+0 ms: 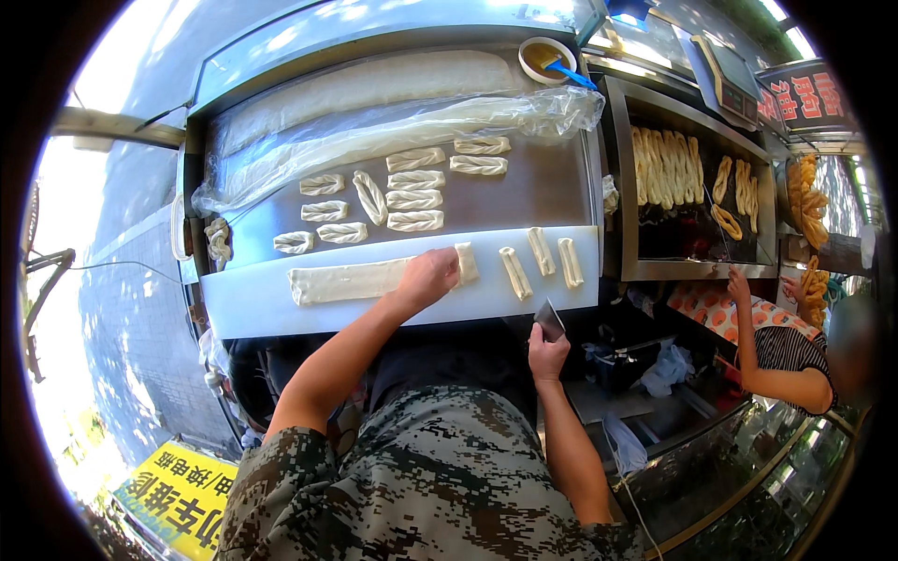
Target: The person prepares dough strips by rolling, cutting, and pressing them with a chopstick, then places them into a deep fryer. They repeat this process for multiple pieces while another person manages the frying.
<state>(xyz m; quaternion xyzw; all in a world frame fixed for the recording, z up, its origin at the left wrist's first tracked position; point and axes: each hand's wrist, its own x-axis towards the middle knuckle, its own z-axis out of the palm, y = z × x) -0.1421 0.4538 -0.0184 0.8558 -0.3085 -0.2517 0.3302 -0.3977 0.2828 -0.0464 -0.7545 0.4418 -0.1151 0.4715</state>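
A long flat strip of pale dough (346,282) lies on the white cutting board (253,304). My left hand (430,280) is closed over its right end, fingers curled down on the dough; the fingertips are partly hidden. Touching those fingers is a short dough piece (467,263). Past it on the board lie a few narrow stacked dough pieces (515,273). My right hand (549,353) grips a metal dough scraper (549,321) just off the board's near edge, blade pointing up. Beyond the board, several twisted dough pieces (415,199) rest on the metal worktop (524,201).
Clear plastic sheet (374,131) partly covers a large dough slab (374,89) at the back. A bowl (548,62) holds a blue-handled brush (572,74). To the right, dough sticks (666,166) lie in a metal-framed fryer (687,271). Another person's hand (739,284) is beside it.
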